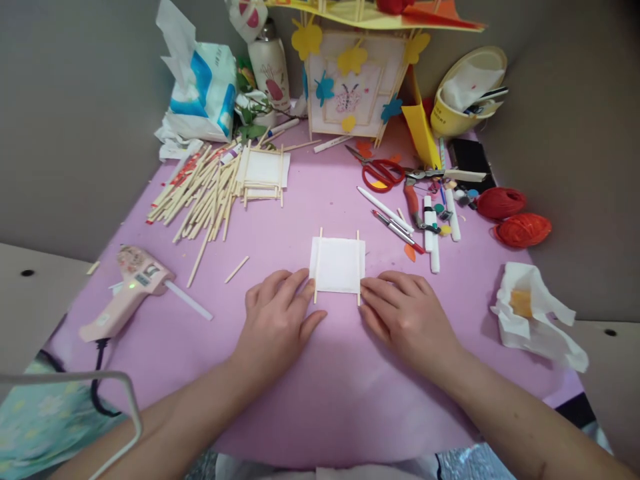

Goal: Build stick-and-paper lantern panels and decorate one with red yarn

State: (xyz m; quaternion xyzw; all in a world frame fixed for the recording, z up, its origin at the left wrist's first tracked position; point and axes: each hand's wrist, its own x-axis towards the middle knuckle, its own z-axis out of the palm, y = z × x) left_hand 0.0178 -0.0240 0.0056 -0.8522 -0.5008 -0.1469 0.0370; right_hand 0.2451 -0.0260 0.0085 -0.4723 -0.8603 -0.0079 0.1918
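Note:
A white paper square [337, 265] lies at the middle of the purple table, with one thin wooden stick [317, 267] along its left side and another stick [359, 267] along its right side. Both sticks stick out past the paper at top and bottom. My left hand [280, 313] rests on the table, its fingertips touching the lower end of the left stick, thumb spread away. My right hand [403, 310] lies opposite, fingertips against the lower end of the right stick. Neither hand is wrapped round anything.
A pink glue gun [133, 287] lies left, below a pile of sticks [205, 193] and a small stick frame [263, 175]. Red scissors [383, 175], pliers [412, 200] and markers lie right of centre. A decorated paper house [350, 87] stands behind; crumpled tissue [537, 313] lies right.

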